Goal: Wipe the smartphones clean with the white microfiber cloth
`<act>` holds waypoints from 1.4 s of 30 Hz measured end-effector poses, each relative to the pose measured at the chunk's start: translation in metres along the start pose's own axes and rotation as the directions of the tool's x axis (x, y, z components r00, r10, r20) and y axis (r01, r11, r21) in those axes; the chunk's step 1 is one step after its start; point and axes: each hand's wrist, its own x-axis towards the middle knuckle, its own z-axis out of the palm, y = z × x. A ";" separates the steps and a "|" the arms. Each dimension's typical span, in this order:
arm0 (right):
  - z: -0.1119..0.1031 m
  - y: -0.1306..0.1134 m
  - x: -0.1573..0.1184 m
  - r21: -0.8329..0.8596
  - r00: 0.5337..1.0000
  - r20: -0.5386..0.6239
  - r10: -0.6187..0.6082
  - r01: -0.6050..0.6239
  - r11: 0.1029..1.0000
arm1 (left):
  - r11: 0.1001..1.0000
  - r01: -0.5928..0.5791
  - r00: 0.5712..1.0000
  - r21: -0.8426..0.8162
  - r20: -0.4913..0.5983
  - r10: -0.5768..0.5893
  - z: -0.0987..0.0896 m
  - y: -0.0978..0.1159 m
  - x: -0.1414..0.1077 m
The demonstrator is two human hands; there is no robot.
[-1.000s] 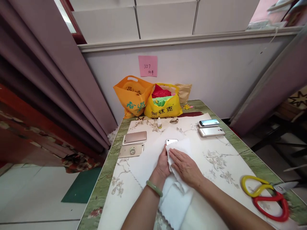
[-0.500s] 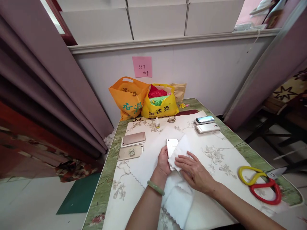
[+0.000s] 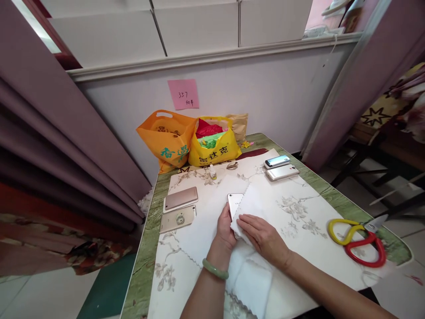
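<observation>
A white smartphone (image 3: 234, 202) lies back up in my left hand (image 3: 226, 228), whose fingers wrap its left side. A white cloth (image 3: 255, 197) with zigzag edges covers the phone's right and lower part. My right hand (image 3: 264, 237) presses a fold of this cloth onto the phone, fingers together and nearly flat. More of the white cloth hangs below both hands toward the table's front edge. How far the phone reaches under the cloth is hidden.
At left lie a rose-gold phone (image 3: 181, 198) and a gold phone (image 3: 177, 219) with a ring holder. Two more phones (image 3: 282, 172) lie at back right. Scissors (image 3: 357, 241) rest at right. A small bottle (image 3: 213, 172) stands before the orange bag (image 3: 169, 137) and yellow bag (image 3: 215, 150).
My right hand has slid down and left over the cloth, its fingers now closer together. More of the phone's back is covered. The camera view has turned slightly to the right.
</observation>
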 end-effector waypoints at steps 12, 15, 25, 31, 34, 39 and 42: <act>0.011 0.020 0.033 -0.044 0.995 0.068 0.069 -0.066 0.997 | 0.985 0.150 0.989 -0.083 0.020 -0.149 -0.009 0.004 0.004; 0.015 0.025 0.043 -0.132 0.989 0.051 0.139 -0.131 0.983 | 0.991 0.116 0.993 -0.073 0.027 -0.115 -0.005 0.003 0.004; -0.004 -0.004 -0.001 -0.126 0.985 0.128 -0.118 0.134 0.983 | 0.994 0.105 0.994 0.017 0.014 -0.105 -0.003 0.007 -0.001; -0.002 0.012 0.040 -0.185 0.974 0.224 0.013 0.029 0.982 | 0.990 0.114 0.993 -0.078 0.030 -0.112 -0.003 0.002 0.002; 0.002 0.020 0.053 -0.264 0.975 0.173 0.141 -0.092 0.960 | 0.989 0.096 0.993 -0.112 0.073 -0.088 0.004 0.001 -0.001; 0.002 0.018 0.034 -0.316 0.978 0.110 0.178 -0.136 0.939 | 0.983 0.124 0.990 -0.137 0.079 -0.114 0.009 0.004 -0.006; -0.008 0.010 0.014 -0.247 0.986 0.154 0.063 -0.024 0.969 | 0.984 0.107 0.994 -0.145 0.042 -0.102 0.005 0.005 -0.006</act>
